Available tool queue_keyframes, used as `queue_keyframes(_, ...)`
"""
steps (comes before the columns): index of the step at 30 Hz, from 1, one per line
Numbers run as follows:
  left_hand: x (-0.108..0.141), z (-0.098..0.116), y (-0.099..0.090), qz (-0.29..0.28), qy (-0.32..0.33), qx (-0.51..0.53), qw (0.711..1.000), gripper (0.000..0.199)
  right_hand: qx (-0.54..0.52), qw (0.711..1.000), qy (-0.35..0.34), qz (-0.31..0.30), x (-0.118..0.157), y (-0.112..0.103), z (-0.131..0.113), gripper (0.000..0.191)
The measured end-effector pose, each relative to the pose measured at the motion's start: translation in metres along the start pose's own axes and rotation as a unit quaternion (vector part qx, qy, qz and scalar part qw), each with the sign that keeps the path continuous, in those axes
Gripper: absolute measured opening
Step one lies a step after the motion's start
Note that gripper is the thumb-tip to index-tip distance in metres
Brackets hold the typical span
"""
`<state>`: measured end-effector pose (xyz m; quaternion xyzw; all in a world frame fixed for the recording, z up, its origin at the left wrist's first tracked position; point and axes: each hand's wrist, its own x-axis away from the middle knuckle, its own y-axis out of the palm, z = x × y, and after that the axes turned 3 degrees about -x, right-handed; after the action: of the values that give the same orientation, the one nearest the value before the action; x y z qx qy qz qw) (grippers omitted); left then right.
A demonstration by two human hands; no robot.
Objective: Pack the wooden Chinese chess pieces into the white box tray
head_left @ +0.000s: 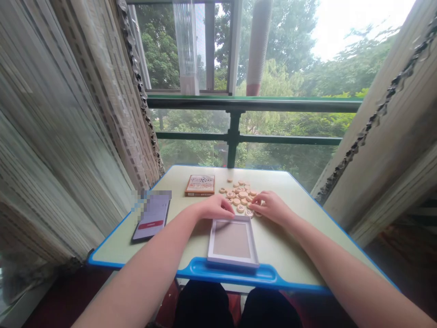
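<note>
In the head view, an open white shallow box (232,241) lies at the table's near edge, its beige bottom bare. My left hand (216,207) is at the box's far left corner, fingers curled down around the far rim. Just beyond the box is a loose heap of round wooden Chinese chess pieces (240,190), several with dark characters. My right hand (271,207) reaches in from the right, with thumb and fingertips closed together at the near right side of the heap. Its fingers partly cover a piece there.
An orange and white printed box lid (200,185) lies behind my left hand. A phone (152,216) lies at the table's left edge. The pale table (300,228) has a blue rim and a blue front trough (269,273). Curtains flank both sides; a green railing (290,105) stands behind.
</note>
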<state>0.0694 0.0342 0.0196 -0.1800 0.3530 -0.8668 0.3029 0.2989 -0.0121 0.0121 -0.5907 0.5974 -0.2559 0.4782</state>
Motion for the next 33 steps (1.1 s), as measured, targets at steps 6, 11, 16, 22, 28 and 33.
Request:
queue_keyframes(6,-0.0001,-0.0012,0.0002,0.005,0.004,0.021,1.0,0.027,0.006,1.0,-0.004,0.008,0.0009,0.0,-0.0016,0.025)
queue_keyframes(11,-0.0018,-0.0019,0.0007,-0.002,0.01,0.025,1.0,0.026,0.005,1.0,-0.004,-0.006,0.0005,0.0018,0.0005,0.023)
queue_keyframes(16,-0.0027,-0.0011,0.0019,0.006,-0.013,0.024,1.0,0.024,0.002,1.0,-0.002,-0.004,0.0016,-0.0004,0.0008,0.023)
queue_keyframes(22,-0.0032,-0.0021,0.0031,0.002,-0.001,0.019,1.0,0.022,-0.011,0.999,-0.034,-0.002,0.0042,-0.0025,-0.0024,0.02)
queue_keyframes(28,-0.0016,0.0013,0.003,-0.008,-0.01,-0.003,1.0,0.023,-0.01,0.998,-0.059,-0.02,0.0059,-0.0038,-0.006,0.017)
queue_keyframes(33,-0.0039,-0.0021,0.0047,-0.005,0.002,0.001,1.0,0.025,-0.007,1.0,-0.023,-0.012,0.0023,0.0003,-0.0028,0.017)
